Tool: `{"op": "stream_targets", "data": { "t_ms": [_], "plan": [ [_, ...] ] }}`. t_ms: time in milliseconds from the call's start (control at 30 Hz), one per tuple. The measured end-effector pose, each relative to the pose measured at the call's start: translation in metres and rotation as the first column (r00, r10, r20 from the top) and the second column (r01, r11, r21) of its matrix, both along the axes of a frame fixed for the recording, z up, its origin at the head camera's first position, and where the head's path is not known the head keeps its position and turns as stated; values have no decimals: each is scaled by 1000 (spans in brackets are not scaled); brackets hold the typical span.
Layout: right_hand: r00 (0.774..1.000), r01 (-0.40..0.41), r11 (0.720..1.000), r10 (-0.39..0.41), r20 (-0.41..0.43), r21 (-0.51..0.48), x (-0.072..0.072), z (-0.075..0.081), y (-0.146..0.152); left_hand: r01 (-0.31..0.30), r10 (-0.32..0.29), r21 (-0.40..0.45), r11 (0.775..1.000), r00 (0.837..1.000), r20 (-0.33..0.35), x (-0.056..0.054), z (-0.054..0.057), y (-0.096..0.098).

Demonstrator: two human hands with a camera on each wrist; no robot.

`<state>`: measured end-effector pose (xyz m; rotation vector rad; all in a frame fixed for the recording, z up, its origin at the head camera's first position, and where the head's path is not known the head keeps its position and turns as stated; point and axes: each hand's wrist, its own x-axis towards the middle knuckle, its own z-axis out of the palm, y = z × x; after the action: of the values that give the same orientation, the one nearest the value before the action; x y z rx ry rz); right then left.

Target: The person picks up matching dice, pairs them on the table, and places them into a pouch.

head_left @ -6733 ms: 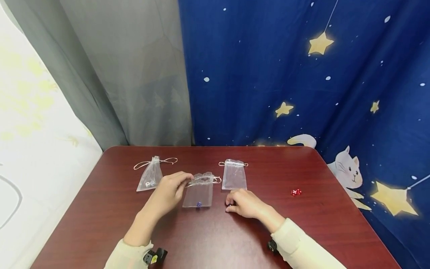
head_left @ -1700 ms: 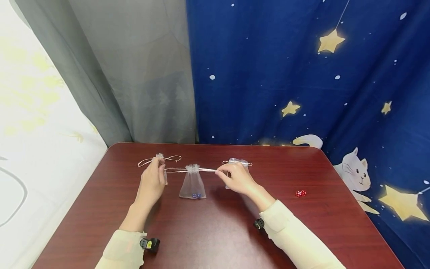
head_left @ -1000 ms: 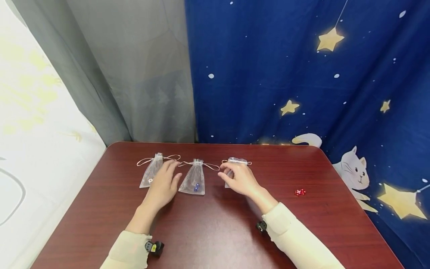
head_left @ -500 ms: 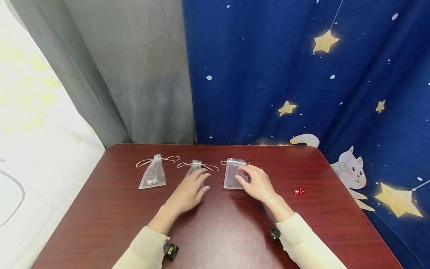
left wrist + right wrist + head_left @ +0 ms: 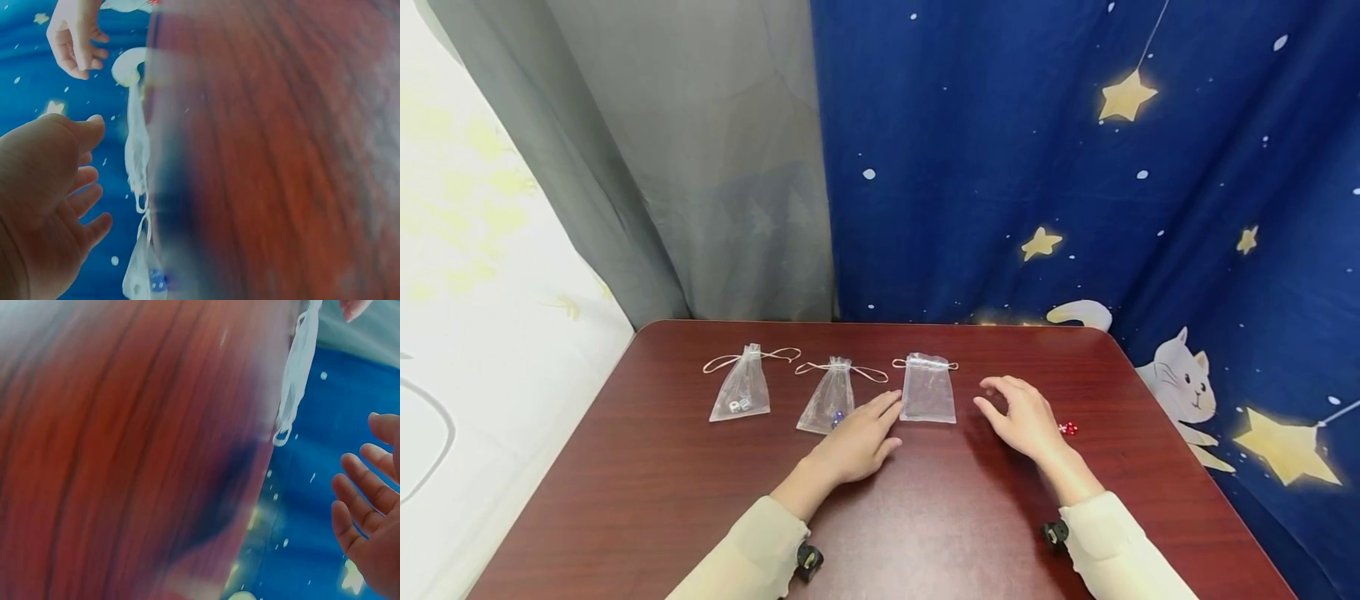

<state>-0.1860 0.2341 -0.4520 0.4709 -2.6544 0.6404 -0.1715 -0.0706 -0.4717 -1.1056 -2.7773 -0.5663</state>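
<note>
My left hand [image 5: 857, 442] is held over the table with its fingers straight and nothing in them. It overlaps the lower corner of the middle drawstring mesh bag [image 5: 829, 396], whose neck is drawn together; blue dice [image 5: 838, 417] inside are partly hidden. To the right lies a flat mesh bag [image 5: 928, 392] with a wide, ungathered top, near my left fingertips. My right hand [image 5: 1022, 417] hovers right of that bag, fingers loosely bent and holding nothing, as the right wrist view of the hand [image 5: 369, 506] also shows. Red dice [image 5: 1070, 428] sit just beyond it, partly covered.
On the left, another gathered mesh bag [image 5: 745, 382] holds white dice [image 5: 739, 405], its string loops [image 5: 722, 362] spread sideways. The dark red table [image 5: 647, 483] ends at a back edge before a grey curtain [image 5: 722, 208] and a blue starry curtain [image 5: 955, 208].
A second blue die has joined the first in the middle bag, and its strings were pulled tight, then released. Both hands have since moved right, the right one toward the red dice.
</note>
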Motion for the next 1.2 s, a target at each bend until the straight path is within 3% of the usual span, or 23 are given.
{"op": "stream_targets", "data": {
  "t_ms": [167,333,533,833,1067,1200],
  "plan": [
    [999,41,999,-41,-1,34,3,-4,23,1,3,-102,995,999,44,0,-4,8],
    [998,62,997,-63,7,45,7,-7,42,16,-7,-148,989,998,65,0,-6,12],
    [995,87,993,-90,46,78,11,-10,62,50,-34,-173,984,995,95,0,-8,14],
    [988,97,988,-110,112,118,16,-16,89,53,-25,-199,979,990,141,1,-8,14],
    [980,112,984,-132,149,136,19,-17,100,82,-62,-188,979,992,113,1,-8,20],
    [978,110,983,-134,162,146,19,-17,103,99,-74,-223,970,990,118,2,-9,24]
  ]
}}
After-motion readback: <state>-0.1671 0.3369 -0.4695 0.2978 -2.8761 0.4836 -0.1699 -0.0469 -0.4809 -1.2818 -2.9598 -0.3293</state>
